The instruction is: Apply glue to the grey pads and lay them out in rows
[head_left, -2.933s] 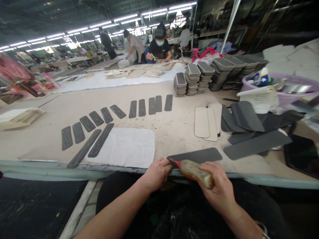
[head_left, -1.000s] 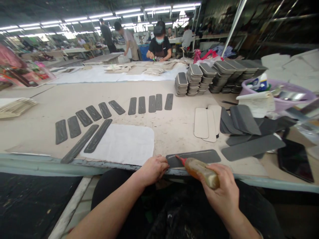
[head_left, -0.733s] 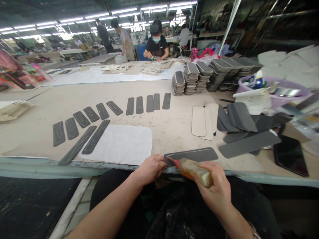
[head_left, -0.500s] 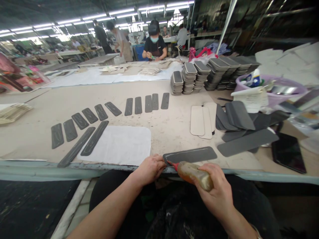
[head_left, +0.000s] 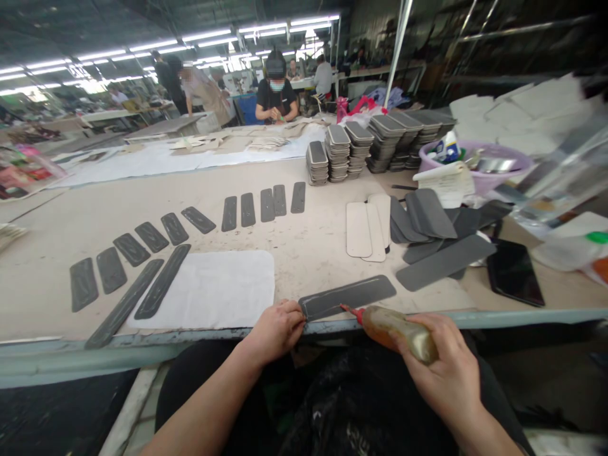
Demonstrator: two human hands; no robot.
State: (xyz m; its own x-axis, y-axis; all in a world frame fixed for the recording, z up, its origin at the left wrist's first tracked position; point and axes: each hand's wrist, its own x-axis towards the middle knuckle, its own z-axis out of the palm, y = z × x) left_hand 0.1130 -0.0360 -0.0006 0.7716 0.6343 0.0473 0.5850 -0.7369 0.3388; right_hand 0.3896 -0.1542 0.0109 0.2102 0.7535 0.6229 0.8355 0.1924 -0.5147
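A long dark grey strip [head_left: 351, 296] with rounded corners lies at the table's front edge, a shiny line of glue along its far side and left end. My left hand [head_left: 281, 324] is closed at its left end, fingertips pinching the corner. In my right hand [head_left: 444, 354] is a yellowish squeeze glue bottle [head_left: 396, 330], tilted so that its red nozzle points left at the strip's near edge. Left of my hands lies a white sheet [head_left: 223, 288], partly under a long grey strip [head_left: 164, 282] streaked with glue.
Several shorter glue-streaked grey pieces [head_left: 178, 228] form a curved row across the table. Stacked pieces [head_left: 338, 155] stand at the back. To the right are beige pieces [head_left: 358, 229], loose grey pieces [head_left: 432, 215], a phone [head_left: 515, 272] and a purple basin [head_left: 510, 171]. A co-worker [head_left: 276, 95] sits opposite.
The bottle's nozzle has moved right along the strip's near edge, away from my left hand, which stays at the left end. The camera view has shifted a little.
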